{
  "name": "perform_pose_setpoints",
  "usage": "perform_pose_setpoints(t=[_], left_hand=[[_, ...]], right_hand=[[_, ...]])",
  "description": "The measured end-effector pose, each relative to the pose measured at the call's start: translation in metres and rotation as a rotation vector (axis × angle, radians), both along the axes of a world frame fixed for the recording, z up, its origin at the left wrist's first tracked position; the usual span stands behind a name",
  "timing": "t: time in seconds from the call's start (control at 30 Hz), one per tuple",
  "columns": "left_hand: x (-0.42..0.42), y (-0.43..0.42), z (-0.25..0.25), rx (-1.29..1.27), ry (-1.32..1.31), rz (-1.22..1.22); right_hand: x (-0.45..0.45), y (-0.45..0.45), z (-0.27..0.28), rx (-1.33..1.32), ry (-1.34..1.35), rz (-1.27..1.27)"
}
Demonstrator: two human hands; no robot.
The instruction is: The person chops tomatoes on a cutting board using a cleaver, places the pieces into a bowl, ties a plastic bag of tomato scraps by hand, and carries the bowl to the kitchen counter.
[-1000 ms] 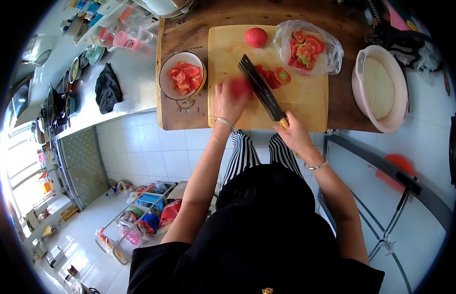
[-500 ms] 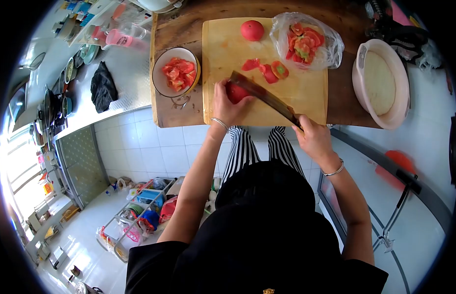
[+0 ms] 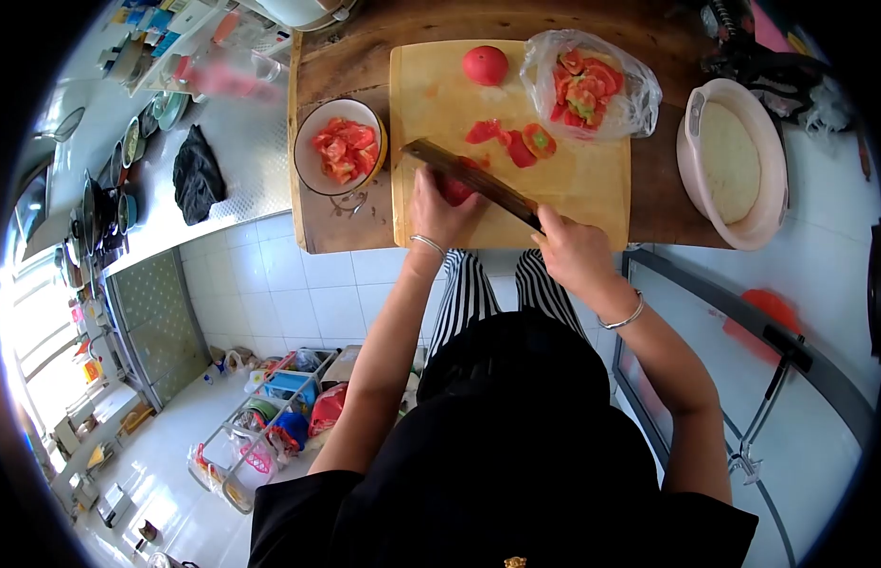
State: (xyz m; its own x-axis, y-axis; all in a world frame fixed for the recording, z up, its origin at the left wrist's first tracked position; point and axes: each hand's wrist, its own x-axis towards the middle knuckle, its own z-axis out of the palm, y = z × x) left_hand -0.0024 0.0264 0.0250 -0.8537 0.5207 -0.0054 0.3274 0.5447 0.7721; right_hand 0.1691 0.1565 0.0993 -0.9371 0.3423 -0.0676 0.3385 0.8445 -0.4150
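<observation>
Tomato (image 3: 453,193), rounded; long flat knife (image 3: 497,193) across; wooden board (image 3: 563,204) beneath.

In front of you, a brown wooden surface (image 3: 412,23) carries a pale cutting board (image 3: 573,204) across its middle. Just left of the board you have a white-lined bowl (image 3: 309,128); small dark marks or scraps show on the wood by its near side. A pale pink basin (image 3: 774,151) stands at your right end.
</observation>
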Motion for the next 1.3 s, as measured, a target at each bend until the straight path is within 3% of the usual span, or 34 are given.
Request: perform_pose_setpoints(t=[0.13,0.17,0.27,0.33,0.4,0.47,0.5,0.53,0.6,0.73,0.97,1.03,1.07,1.13,1.2,1.27,1.3], left_hand=[[-0.001,-0.001,0.007,0.055,-0.031,-0.046],[-0.005,-0.003,0.003,0.022,0.016,-0.108],[-0.016,-0.002,0.005,-0.004,0.225,-0.271],[-0.019,-0.002,0.01,-0.213,0.241,-0.346],[-0.024,-0.005,0.018,-0.261,0.245,-0.357],[-0.032,-0.009,0.018,0.15,-0.468,-0.213],[-0.038,-0.011,0.019,0.29,-0.715,-0.178],[-0.042,-0.013,0.019,0.286,-0.711,-0.183],[-0.045,-0.017,0.02,0.841,-1.316,-0.104],[-0.047,-0.018,0.016,1.099,-1.568,-0.084],[-0.045,-0.01,0.015,1.001,-1.535,-0.071],[-0.047,-0.011,0.015,1.066,-1.629,-0.169],[-0.046,-0.009,0.013,1.065,-1.633,-0.169],[-0.046,-0.002,0.017,0.716,-1.013,-0.22],[-0.047,0.003,0.013,0.593,-0.895,-0.191],[-0.045,0.005,0.005,0.171,-0.345,-0.265],[-0.042,0.007,0.011,0.048,-0.25,-0.271]], right_hand=[[-0.029,0.012,0.003,-0.244,-0.113,-0.039],[-0.04,0.018,-0.006,-0.358,-0.139,-0.083],[-0.043,0.023,-0.021,-0.372,-0.115,-0.099],[-0.037,0.03,-0.033,-0.476,-0.032,-0.166],[-0.033,0.039,-0.036,-0.58,0.061,-0.225],[-0.026,0.046,-0.032,-0.556,0.027,-0.324],[-0.023,0.048,-0.029,-0.557,0.025,-0.325],[-0.019,0.047,-0.026,-0.56,0.031,-0.328],[-0.014,0.045,-0.023,-0.614,0.01,-0.361],[-0.006,0.038,-0.026,-0.666,0.08,-0.388],[0.001,0.036,-0.023,-0.728,0.099,-0.416],[0.003,0.035,-0.021,-0.723,0.092,-0.417],[0.005,0.034,-0.022,-0.707,0.108,-0.412],[0.008,0.032,-0.021,-0.688,0.119,-0.412],[0.009,0.029,-0.017,-0.61,0.145,-0.372],[0.012,0.025,-0.016,-0.523,0.145,-0.317],[0.013,0.022,-0.014,-0.438,0.147,-0.257]])
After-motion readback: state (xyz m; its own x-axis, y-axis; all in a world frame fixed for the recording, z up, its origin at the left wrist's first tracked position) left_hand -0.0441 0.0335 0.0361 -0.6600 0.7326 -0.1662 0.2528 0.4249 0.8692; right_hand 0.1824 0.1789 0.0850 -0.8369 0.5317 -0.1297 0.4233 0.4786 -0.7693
